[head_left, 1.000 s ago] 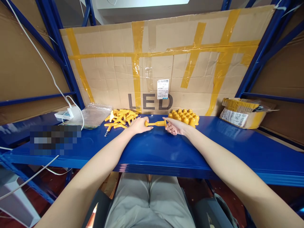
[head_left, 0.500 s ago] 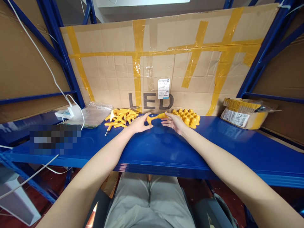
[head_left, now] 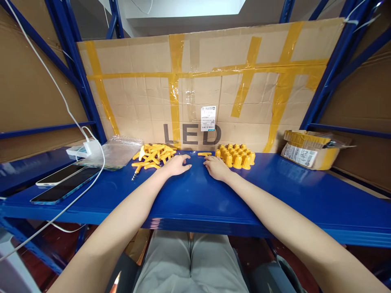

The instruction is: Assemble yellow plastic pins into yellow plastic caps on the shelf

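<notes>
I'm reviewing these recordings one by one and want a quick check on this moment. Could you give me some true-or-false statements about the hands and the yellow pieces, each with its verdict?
1. The left hand is beside a loose pile of yellow pieces. True.
2. The left hand grips a phone. False: its thumb and fingers are apart, with nothing seen between them.
3. A single yellow piece lies close to the fingers of the right hand. True.
4. The single yellow piece lies inside the loose pile. False: it lies apart from it.
5. The upright yellow pieces stand grouped together on the blue surface. True.
</notes>
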`<state>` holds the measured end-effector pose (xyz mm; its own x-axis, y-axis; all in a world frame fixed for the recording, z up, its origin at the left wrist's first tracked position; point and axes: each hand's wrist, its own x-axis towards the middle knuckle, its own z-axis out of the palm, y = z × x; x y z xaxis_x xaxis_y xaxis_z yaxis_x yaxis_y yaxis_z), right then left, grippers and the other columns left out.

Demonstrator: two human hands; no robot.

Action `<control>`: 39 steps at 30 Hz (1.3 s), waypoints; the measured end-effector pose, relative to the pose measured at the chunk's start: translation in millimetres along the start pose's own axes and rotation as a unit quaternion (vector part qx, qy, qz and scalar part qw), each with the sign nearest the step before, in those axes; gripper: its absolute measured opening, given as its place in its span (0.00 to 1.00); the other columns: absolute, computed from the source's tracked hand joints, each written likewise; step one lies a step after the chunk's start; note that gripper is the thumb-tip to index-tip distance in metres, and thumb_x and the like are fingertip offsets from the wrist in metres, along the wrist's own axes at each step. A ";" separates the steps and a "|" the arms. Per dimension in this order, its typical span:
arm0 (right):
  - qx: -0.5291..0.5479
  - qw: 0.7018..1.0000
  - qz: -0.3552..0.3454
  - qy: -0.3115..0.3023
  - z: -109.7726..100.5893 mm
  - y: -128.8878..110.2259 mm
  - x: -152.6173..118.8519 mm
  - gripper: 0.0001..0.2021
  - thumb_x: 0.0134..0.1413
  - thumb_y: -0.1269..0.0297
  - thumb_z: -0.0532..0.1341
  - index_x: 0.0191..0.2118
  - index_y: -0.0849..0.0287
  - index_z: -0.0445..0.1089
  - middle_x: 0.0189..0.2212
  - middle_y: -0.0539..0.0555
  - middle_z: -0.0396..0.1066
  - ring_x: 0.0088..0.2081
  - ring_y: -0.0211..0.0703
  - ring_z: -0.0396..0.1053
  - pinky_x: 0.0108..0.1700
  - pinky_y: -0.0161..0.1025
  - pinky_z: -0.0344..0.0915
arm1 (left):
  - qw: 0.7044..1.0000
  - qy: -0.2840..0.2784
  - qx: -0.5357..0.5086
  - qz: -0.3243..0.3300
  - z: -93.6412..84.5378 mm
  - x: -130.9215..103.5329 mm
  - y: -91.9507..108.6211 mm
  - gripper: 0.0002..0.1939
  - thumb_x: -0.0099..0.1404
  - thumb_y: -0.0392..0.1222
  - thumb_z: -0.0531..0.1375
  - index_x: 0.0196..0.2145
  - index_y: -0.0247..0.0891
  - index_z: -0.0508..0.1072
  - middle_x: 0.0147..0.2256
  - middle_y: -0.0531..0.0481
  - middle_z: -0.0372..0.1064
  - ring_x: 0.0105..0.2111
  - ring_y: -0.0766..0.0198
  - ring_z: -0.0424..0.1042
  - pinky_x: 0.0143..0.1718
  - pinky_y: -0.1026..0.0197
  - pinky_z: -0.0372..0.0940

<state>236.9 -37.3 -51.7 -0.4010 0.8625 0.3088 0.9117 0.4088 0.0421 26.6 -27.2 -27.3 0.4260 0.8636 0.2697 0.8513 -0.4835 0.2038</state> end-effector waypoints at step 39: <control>-0.117 0.992 0.041 0.025 2.0 16.1 19.0 0.24 0.61 0.78 0.41 0.53 0.65 0.70 0.56 0.66 0.66 0.62 0.55 0.57 0.66 0.68 0.30 | 0.907 0.140 0.116 -0.379 -85.7 -82.2 -63.4 0.43 0.66 0.62 0.47 0.70 0.39 0.37 0.71 0.44 0.28 0.70 0.44 0.33 0.62 0.33 0.50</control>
<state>243.7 -13.7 -47.0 -0.3242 0.8722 0.3662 0.9395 0.2518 0.2320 -88.7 -79.8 18.3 -0.3763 0.8491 0.3708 0.9224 0.3059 0.2358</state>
